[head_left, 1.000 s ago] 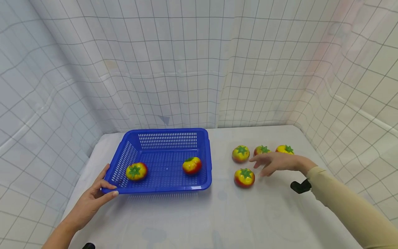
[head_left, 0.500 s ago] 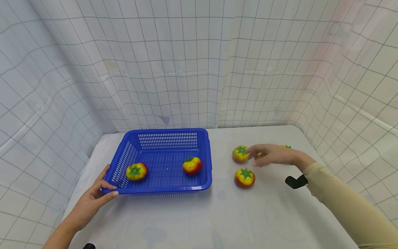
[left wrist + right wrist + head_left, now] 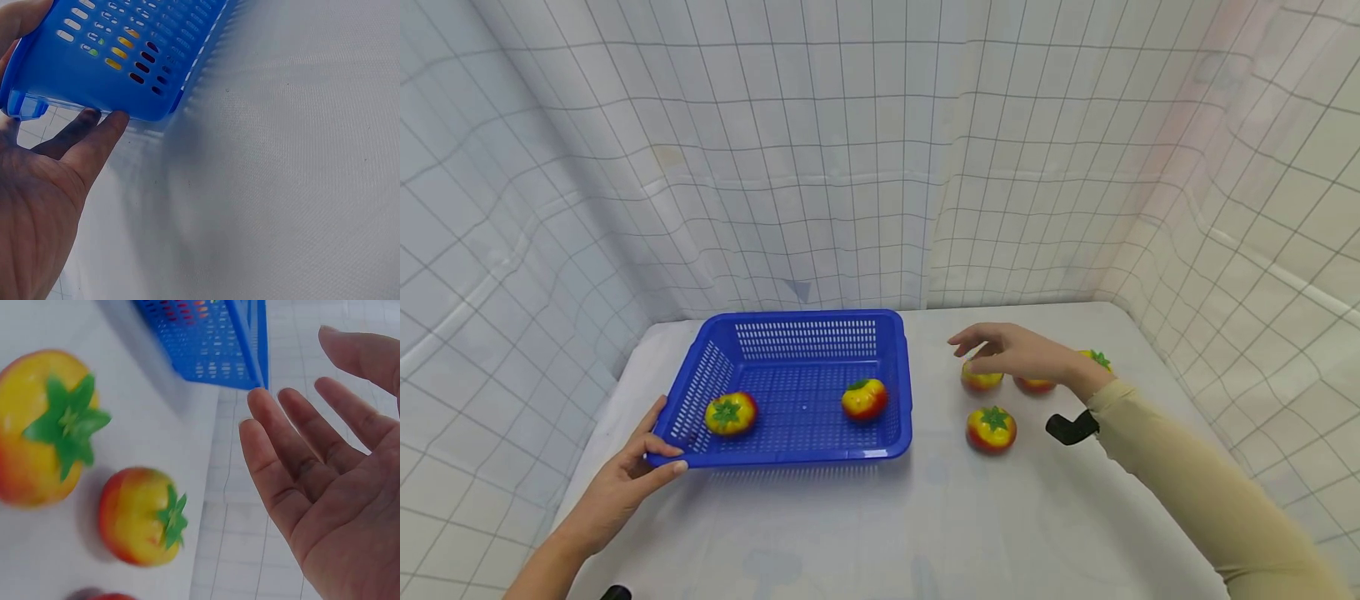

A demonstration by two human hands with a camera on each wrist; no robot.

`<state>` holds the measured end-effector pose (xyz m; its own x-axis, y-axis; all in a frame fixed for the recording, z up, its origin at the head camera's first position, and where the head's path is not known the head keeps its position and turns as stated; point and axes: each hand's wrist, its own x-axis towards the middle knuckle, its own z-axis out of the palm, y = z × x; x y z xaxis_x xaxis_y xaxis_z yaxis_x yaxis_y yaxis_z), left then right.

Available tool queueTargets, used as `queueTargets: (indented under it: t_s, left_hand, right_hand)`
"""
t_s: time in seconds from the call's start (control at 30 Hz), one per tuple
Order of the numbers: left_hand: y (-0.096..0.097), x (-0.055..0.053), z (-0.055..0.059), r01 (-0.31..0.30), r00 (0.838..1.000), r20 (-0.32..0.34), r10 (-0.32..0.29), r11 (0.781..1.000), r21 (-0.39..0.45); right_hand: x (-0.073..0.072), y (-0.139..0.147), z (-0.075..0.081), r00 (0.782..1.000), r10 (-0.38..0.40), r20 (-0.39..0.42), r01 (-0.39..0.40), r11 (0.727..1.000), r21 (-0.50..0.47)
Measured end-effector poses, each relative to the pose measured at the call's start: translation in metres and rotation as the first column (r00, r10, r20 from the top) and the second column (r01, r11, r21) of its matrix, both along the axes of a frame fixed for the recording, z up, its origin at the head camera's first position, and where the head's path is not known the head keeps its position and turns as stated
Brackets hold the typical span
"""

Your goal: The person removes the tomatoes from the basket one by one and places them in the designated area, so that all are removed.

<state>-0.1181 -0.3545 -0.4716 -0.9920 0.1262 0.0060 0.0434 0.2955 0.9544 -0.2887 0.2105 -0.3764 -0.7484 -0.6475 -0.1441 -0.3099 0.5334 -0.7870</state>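
Observation:
In the head view, my left hand [image 3: 613, 492] holds the near left corner of a blue plastic basket [image 3: 775, 457]. The left wrist view shows fingers [image 3: 103, 140] against the basket's slotted wall [image 3: 75, 75]. Two yellow-and-red toy tomatoes lie inside, one on the left [image 3: 731, 413] and one on the right [image 3: 864, 400]. My right hand [image 3: 1018, 352] hovers with loosely bent fingers over the back tomato [image 3: 982, 378], partly hiding it. Seen from the right wrist, that hand [image 3: 344, 475] is spread and holds nothing, with a tomato [image 3: 140, 515] below and beside it.
Right of the basket are more tomatoes: one nearer the front [image 3: 992, 430], one partly under the wrist [image 3: 1036, 386] and one farther right [image 3: 1097, 360]. White gridded curtains [image 3: 865, 167] enclose the white table [image 3: 850, 533] behind and at both sides.
My right hand has moved left and slightly back, from near the middle tomatoes to above the back left one, and lifted somewhat. The left hand and basket stay put.

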Motion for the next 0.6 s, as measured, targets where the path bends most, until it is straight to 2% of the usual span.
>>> queueTargets:
  t_s: [0.23,0.6]
  left_hand:
    - [0.000,0.000,0.000,-0.002,1.000,0.002,0.002,1.000,-0.006]
    - [-0.001,-0.001,0.000,-0.003,1.000,0.003,0.003,1.000,0.001]
  right_hand:
    - [-0.006,-0.036,0.005,0.998,0.042,-0.045,-0.042,0.999,-0.003]
    - [-0.011,-0.097,0.009,0.983,0.182,-0.030,-0.182,0.983,-0.011]
